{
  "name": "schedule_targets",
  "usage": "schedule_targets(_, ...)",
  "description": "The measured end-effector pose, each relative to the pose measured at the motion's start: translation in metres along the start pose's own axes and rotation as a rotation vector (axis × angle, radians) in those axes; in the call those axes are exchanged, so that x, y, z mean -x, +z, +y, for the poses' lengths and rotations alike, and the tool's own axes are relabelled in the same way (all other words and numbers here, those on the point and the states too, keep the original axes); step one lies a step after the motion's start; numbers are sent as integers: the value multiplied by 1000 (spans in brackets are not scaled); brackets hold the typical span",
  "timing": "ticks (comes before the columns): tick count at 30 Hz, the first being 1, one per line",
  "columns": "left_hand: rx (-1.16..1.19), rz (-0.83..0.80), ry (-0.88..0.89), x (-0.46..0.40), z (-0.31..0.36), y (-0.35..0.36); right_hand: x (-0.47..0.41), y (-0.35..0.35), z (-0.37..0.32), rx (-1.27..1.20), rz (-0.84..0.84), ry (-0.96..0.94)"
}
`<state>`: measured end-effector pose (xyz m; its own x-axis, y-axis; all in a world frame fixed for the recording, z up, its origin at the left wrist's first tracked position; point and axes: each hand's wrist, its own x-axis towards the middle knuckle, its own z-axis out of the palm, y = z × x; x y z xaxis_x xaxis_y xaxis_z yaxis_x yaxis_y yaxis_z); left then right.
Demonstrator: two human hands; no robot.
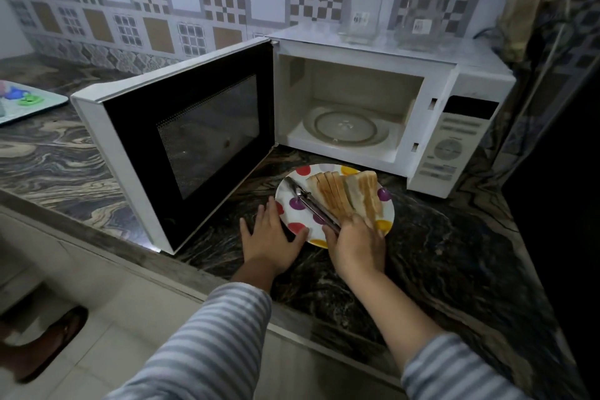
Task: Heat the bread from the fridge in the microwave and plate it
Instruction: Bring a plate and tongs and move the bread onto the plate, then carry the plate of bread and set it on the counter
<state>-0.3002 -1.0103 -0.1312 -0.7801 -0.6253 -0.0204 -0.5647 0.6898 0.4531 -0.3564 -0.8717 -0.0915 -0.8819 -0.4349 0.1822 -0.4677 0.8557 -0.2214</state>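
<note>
On the dark marbled bench [438, 237], in front of the white microwave [373, 101] with its door [181, 146] swung wide, stands a dotted plate [292, 204]. The bread [350, 195], a row of slices on edge, lies on the right half of this plate, and metal tongs [311, 204] lie just beside it. The left hand [269, 237] rests at the plate's near-left rim with fingers [259, 217] straight and spread. The right hand [357, 243] presses against the near end of the slices; its fingers touch the bread, but how much they curl I cannot tell. The glass turntable [345, 127] inside is bare.
</note>
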Motion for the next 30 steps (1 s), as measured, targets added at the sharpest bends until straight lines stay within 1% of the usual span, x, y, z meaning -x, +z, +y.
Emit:
schedule_targets(2,-76,12,34,2,-2,3,1,9,-3,72,-4,6)
schedule_targets(6,-94,10,63,0,-4,5,4,19,-4,134,-19,-5)
schedule_targets(8,-101,0,61,-2,-4,6,4,18,-1,119,-24,-5)
schedule_targets(10,-108,-19,46,-4,-3,6,1,13,3,23,1,9)
schedule_targets(11,-110,-36,42,-6,-4,5,-3,11,8,-61,45,23)
schedule_targets(12,-112,-56,45,-9,-4,4,-8,7,13,-162,123,40)
schedule_targets(14,-114,-89,65,-16,-7,-1,-20,2,32,-359,338,81)
schedule_targets(15,-112,-102,80,-20,-8,-4,-28,1,44,-421,417,106)
schedule_targets(16,-109,-118,96,-24,-11,-7,-36,1,58,-447,438,137)
schedule_targets(17,-107,-134,110,-29,-13,-9,-45,3,72,-443,399,169)
schedule_targets(21,-118,-171,152,-46,-22,-16,-64,23,103,-289,9,216)
schedule_targets(23,-129,-159,163,-53,-23,-16,-65,30,103,-226,-113,231)
schedule_targets(27,-116,-70,122,-65,-20,-10,-67,35,101,-167,-132,260)
schedule_targets(30,-152,-77,132,-71,-19,-6,-72,37,101,-92,-192,260)
